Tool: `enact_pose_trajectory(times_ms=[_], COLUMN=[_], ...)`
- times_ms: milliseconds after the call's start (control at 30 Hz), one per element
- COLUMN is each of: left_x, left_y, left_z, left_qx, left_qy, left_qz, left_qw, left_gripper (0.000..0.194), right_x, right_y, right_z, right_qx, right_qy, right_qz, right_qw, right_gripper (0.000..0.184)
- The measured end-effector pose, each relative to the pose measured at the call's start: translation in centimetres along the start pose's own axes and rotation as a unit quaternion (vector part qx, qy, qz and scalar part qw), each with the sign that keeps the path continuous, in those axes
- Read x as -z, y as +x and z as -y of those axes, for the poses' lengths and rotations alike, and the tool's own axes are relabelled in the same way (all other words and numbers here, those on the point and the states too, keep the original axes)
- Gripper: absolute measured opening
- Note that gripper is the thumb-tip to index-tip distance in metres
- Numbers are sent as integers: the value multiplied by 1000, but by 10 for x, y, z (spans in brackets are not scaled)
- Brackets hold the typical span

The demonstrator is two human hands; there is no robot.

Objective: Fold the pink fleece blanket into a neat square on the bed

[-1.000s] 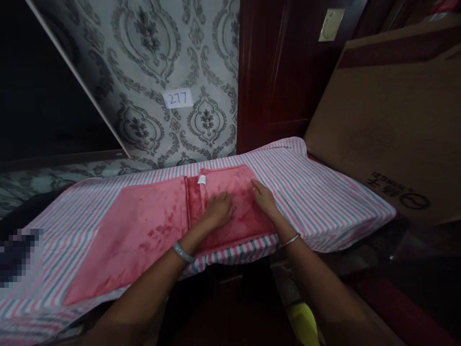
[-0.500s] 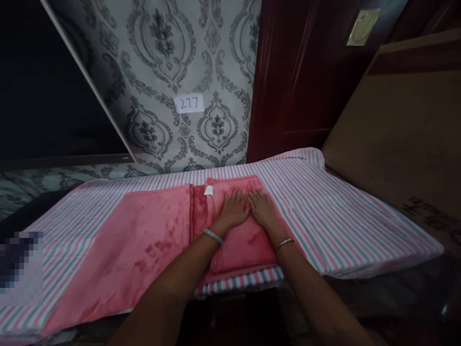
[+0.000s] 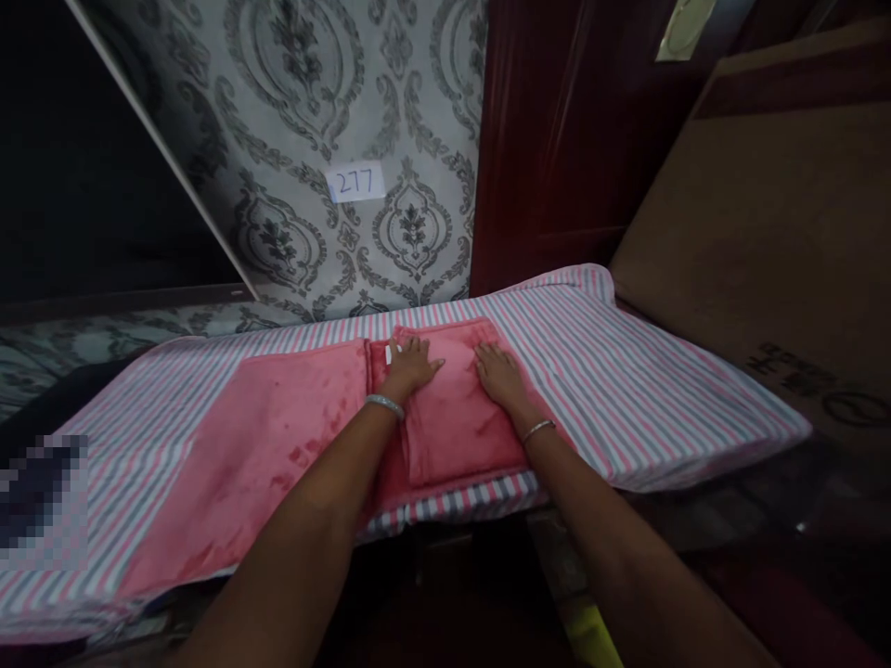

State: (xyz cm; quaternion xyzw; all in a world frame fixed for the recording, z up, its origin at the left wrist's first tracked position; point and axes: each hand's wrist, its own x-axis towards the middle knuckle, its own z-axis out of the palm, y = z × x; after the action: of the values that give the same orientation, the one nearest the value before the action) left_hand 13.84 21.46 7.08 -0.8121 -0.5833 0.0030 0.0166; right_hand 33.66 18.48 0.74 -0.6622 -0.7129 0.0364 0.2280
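A pink plush blanket (image 3: 306, 371) lies partly folded, its left part spread flat and its right part doubled over in a squarish panel (image 3: 459, 431). My left hand (image 3: 412, 365) rests palm down near the panel's upper left edge, fingers apart, beside a small white label (image 3: 390, 355). Flat on the panel's upper right is my right hand (image 3: 499, 373), fingers stretched out. Between the two hands a strip of pink cloth shows. Neither hand grips the fabric.
A striped cloth (image 3: 640, 371) covers the table under the blanket. Behind stand patterned wallpaper with a paper marked 277 (image 3: 355, 182) and a dark red door panel (image 3: 549, 139). A large cardboard box (image 3: 786, 213) is at right, a dark screen (image 3: 97, 176) at left.
My hands were side by side on the panel; the left has slid left toward the white label, so they are now apart. The view has shifted slightly.
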Motion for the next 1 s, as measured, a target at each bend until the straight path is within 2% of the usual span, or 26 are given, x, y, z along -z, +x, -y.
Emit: enact_pose_trajectory(times_ms=[100,200,300,400,500,700,900,1000], left_x=[6,-2,-23,-41,-48,-48,-52,-61], left_y=[-20,-59,-101,-125,-134,-163,-198,-210], left_z=[-26,-57,-81,-92,-91,-72,-49,-42], left_qx=[-37,-138,-213,-215,-187,-138,-124,-124], left_qy=[-11,-39,-51,-49,-39,-25,-10,-17], left_qz=[-33,-25,5,21,14,-1,-15,-49], left_qw=[999,989,976,975,981,990,992,991], left_gripper=[63,65,71,72,75,83,78,74], right_x=[19,29,23,13,10,12,6,5], right_y=[3,-18,-58,-93,-107,-105,-107,-104], right_z=[-5,-14,-16,-10,-3,-2,-3,-4], right_qx=[-36,-25,-3,-10,-21,-17,-16,-17], right_qy=[97,155,112,20,-29,-38,-40,-25], right_qz=[2,-54,-47,5,21,15,5,4], right_qw=[995,986,993,1000,999,999,999,1000], right_gripper=[56,58,56,54,54,55,55,56])
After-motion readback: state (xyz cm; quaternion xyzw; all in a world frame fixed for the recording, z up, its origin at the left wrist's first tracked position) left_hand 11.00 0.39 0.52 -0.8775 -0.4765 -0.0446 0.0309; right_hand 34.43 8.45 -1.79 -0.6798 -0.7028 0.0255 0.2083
